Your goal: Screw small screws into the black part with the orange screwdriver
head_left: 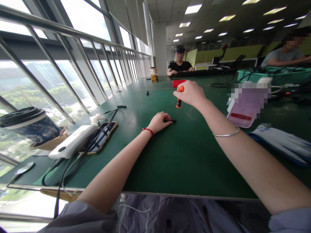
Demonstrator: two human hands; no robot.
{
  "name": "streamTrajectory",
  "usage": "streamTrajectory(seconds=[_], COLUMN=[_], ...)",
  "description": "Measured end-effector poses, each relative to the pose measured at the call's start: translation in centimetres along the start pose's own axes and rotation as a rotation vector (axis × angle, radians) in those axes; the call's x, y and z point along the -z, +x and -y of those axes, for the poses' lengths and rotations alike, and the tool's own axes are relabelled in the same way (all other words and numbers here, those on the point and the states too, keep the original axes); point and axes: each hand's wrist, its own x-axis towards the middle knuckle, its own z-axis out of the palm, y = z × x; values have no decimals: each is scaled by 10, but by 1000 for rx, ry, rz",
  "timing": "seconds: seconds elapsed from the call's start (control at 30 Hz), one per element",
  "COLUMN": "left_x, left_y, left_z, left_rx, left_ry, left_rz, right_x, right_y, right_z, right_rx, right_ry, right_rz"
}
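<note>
My right hand (pixel 191 93) is closed around the orange and black handle of a screwdriver (pixel 178 103), its shaft pointing down. The screwdriver's tip meets the right end of a small black part (pixel 173 120) on the green table. With bent fingers, my left hand (pixel 159 122) grips that part at its left end and rests on the tabletop. The fingers cover much of the part, so its exact kind is hidden. Just beyond my right hand stands a small red box (pixel 178 83). Another small black piece (pixel 147 93) lies farther off on the table.
Left on the green table (pixel 184 168) are a phone (pixel 99 137), a white power bank (pixel 73 141), cables and a cup (pixel 31 126) by the railing. A pink phone (pixel 244 111), gloves (pixel 282 142) and a teal basket (pixel 252 76) sit right. Two people (pixel 179 66) sit beyond.
</note>
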Motion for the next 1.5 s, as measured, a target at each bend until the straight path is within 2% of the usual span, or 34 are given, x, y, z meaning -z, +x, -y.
streamTrajectory(seconds=[1.0, 1.27, 1.5], left_x=[1, 2, 0], left_y=[-1, -1, 0], left_z=[-2, -3, -1], left_rx=[0, 2, -5], left_ry=[4, 12, 22], left_rz=[0, 4, -3], right_x=[-2, -2, 4], right_y=[1, 1, 0], right_z=[1, 1, 3], right_rx=[16, 9, 23], right_ry=[-2, 7, 7], right_rz=[-9, 10, 81])
